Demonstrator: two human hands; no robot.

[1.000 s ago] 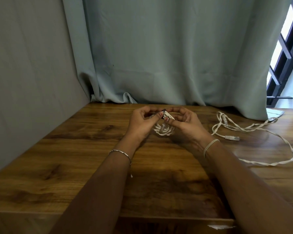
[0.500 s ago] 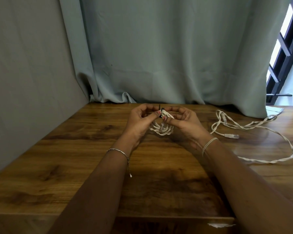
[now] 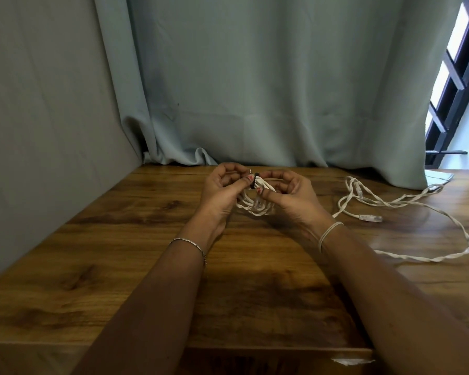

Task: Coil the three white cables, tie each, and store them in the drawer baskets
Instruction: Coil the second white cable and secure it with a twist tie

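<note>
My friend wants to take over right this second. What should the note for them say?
Left hand: pinches the small coiled white cable at its top, next to a small black tie.
Right hand: pinches the same coil from the other side.
Long loose white cable: lies uncoiled on the brown wooden table, to the right of the hands.
Done: one cable is coiled. I cannot tell if its tie is fastened.
Left: finish that tie, coil and tie the loose cable, then store them. A third cable and the drawer baskets are not in view.
</note>
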